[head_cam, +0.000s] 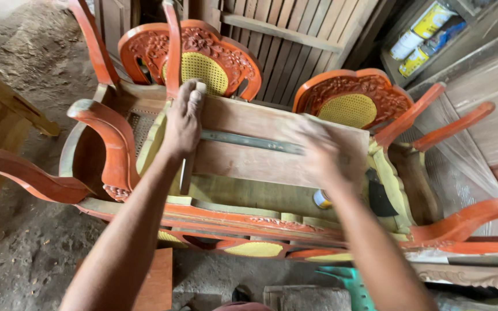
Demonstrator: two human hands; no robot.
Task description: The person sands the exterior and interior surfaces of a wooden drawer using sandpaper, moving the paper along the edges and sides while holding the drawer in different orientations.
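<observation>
Atop upturned chairs [226, 63], left hand [183, 124] clamps plank [260, 150]; right hand [324, 152] (blurred) unclear.

I see a bare dirt floor [24, 253] filling the left and lower left of the frame, in soft daylight. Slatted wooden panels [295, 34] lean along the top centre, with a shelf of cans [425, 34] at upper right. Carved orange chairs with cane backs [203, 63] crowd the middle.
</observation>
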